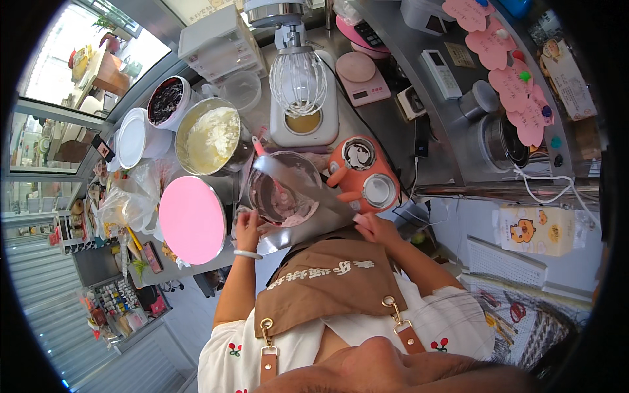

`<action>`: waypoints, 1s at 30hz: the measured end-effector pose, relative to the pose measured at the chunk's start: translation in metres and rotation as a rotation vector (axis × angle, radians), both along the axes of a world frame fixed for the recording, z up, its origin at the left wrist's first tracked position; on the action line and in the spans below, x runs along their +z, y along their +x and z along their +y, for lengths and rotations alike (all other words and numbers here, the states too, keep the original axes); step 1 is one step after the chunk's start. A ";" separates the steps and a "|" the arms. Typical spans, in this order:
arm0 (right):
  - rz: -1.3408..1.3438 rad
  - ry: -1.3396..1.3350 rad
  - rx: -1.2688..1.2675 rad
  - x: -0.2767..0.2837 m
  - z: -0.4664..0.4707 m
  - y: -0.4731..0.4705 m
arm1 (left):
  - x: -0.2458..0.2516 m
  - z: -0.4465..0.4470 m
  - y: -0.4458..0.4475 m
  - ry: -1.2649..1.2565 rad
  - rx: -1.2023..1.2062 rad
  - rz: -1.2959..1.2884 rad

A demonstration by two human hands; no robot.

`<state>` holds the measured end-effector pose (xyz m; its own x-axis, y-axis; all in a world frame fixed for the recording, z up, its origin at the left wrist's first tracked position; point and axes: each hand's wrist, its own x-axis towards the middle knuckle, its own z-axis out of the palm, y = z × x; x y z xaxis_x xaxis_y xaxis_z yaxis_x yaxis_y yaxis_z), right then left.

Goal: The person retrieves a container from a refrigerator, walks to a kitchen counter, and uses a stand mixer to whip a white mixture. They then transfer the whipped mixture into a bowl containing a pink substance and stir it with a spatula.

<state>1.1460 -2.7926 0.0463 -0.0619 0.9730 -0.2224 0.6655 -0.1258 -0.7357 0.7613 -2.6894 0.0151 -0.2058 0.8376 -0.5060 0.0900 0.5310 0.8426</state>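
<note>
A clear mixing bowl [310, 169] in front of me holds pink cream [295, 216] smeared over its bottom and side. A pink spatula [258, 146] leans in it, its handle over the far left rim; a blurred, shiny streak crosses the bowl. My left hand [249, 230], with a pale bangle on the wrist, is at the bowl's near left edge, fingers bent beside clear plastic. Whether it grips anything is hidden. Right of the bowl, near the table's front edge, my right hand [379, 229] pinches a small pale pink item [361, 219], too blurred to name.
A stand mixer [304, 132] with a whisk [298, 81] stands behind the bowl. Leftward are a steel bowl of cream [209, 135], a tub of dark filling [166, 100] and a pink round board [191, 219]. An orange two-well appliance [361, 169] and pink scale [362, 81] sit right.
</note>
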 end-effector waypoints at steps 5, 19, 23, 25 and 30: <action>0.010 0.033 -0.310 0.003 -0.050 0.048 | 0.054 -0.044 0.054 0.182 -0.423 -0.345; 0.242 0.230 -0.537 -0.067 0.004 0.053 | -0.035 -0.022 0.271 -0.080 -0.644 -0.746; 0.174 0.312 -0.547 -0.072 0.025 0.066 | -0.084 -0.008 0.289 0.020 -0.805 -0.501; 0.144 0.358 -0.507 -0.072 0.036 0.073 | -0.111 0.000 0.303 0.082 -0.825 -0.417; 0.108 0.371 -0.477 -0.063 0.062 0.084 | -0.123 0.041 0.342 0.307 -0.492 -0.494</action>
